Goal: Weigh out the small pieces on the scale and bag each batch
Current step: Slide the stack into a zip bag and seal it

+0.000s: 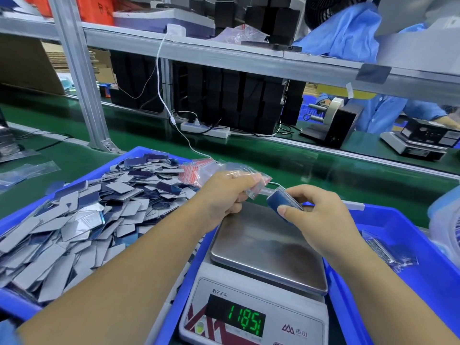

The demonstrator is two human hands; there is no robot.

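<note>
Pieces for this batch sit as a tight blue-edged stack [283, 201], pinched between the thumb and fingers of the right hand [316, 220] just above the far edge of the scale's steel pan [268, 255]. The left hand [231, 192], above the pan's far left corner, grips a small clear zip bag [251, 181] with a red strip, its mouth turned toward the stack and nearly touching it.

The step in hand looks like loading the weighed batch into the bag. To do it well, I judge the left fingers should spread the mouth fully before the stack goes in, and the stack should enter squarely, edge first, kept compressed so no piece fans out or drops. Working over the pan seems sensible, since any stray piece would land there rather than in the trays.

The display [245, 319] shows green digits though the pan looks bare; whether that reading is settled I cannot tell.

Left of the scale, a blue tray [15, 305] holds a loose heap of flat rectangular pieces [82, 220], grey on one face and dark blue on the other, thin and probably slippery. Spare zip bags [191, 171] lie at the heap's far edge. Right of the scale, another blue tray [428, 277] holds what appear to be filled bags [388, 252].
</note>
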